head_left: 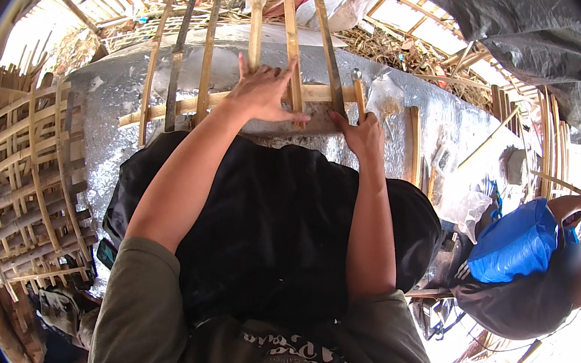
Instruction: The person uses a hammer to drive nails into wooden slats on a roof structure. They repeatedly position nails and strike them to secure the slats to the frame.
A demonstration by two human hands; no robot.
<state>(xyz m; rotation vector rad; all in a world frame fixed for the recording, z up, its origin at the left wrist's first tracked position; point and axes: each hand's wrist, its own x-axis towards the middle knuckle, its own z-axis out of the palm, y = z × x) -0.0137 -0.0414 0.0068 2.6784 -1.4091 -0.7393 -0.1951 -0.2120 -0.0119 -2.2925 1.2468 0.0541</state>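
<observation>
Several long bamboo strips [207, 50] point away from me, laid side by side across a bamboo crosspiece [188, 105]. My left hand [263, 94] rests on the strips with its fingers spread and its thumb stretched to the right, near the end of a pale strip [290, 31]. At the right end of the crosspiece, my right hand [366, 136] is closed round a short bamboo strip [359, 97]. Its thumb touches the lower end of a dark-edged strip [330, 57]. Black cloth [266, 207] covers my lap, just below the strips.
A silvery sheet [115, 83] lies under the work. Woven bamboo panels [26, 173] are stacked at the left. Another person [512, 307] sits at the right beside a blue bag [513, 243], an arm reaching to a stick. Bamboo fencing and dry scraps [405, 51] lie at the far side.
</observation>
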